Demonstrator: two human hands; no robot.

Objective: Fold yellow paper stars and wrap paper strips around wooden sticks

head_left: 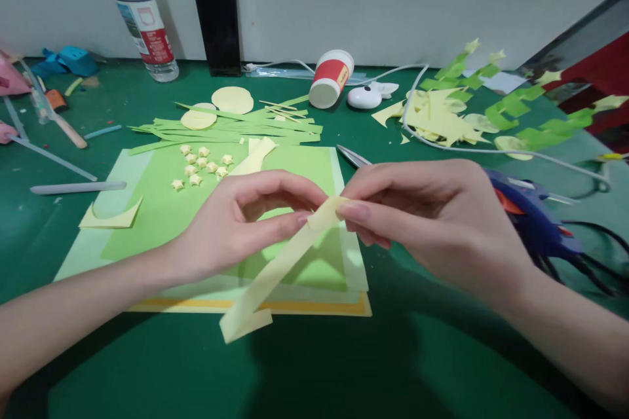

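A pale yellow paper strip (pixel 278 268) runs between my two hands, folded over at its upper end, with its bent lower end hanging toward me. My left hand (pixel 246 222) pinches the strip near the fold between thumb and finger. Opposite it, my right hand (pixel 422 222) grips the folded end with thumb and fingertips. Below both hands lie stacked sheets of green paper (pixel 162 222). Several small folded paper stars (pixel 195 167) rest on the top sheet, beside more yellow strips (pixel 255 158) partly hidden by my left hand.
Behind the sheets lie green paper strips (pixel 236 131), yellow paper circles (pixel 232 100), a tipped paper cup (pixel 330 82) and a white earbud case (pixel 364 97). A bottle (pixel 147 33) and phone (pixel 215 16) stand at the wall. Right are a blue glue gun (pixel 535 219), white cable and yellow scraps (pixel 442 119).
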